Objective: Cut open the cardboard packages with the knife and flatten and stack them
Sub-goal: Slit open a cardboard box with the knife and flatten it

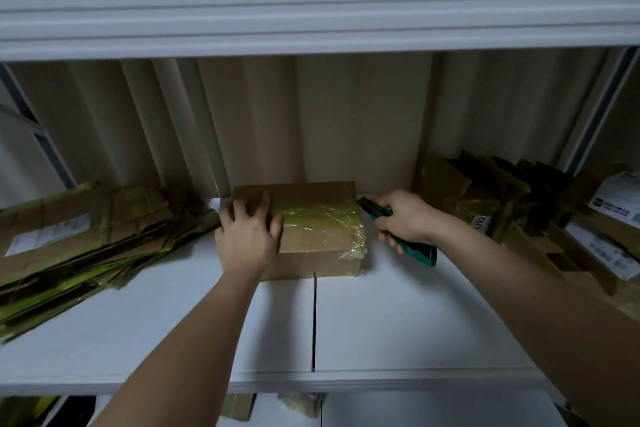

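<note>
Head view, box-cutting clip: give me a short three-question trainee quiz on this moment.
1. True or false: the left hand rests flat on the taped cardboard box.
2. Which hand holds the green knife? A) left B) right C) neither
3. Fill in: the stack of flattened cardboard lies on the white shelf to the ____ of the box.

Key:
1. True. Its fingers spread over the box's top near the yellowish tape.
2. B. The right hand grips it, the tip at the box's right end.
3. Left. More unflattened boxes sit on the right.
</note>
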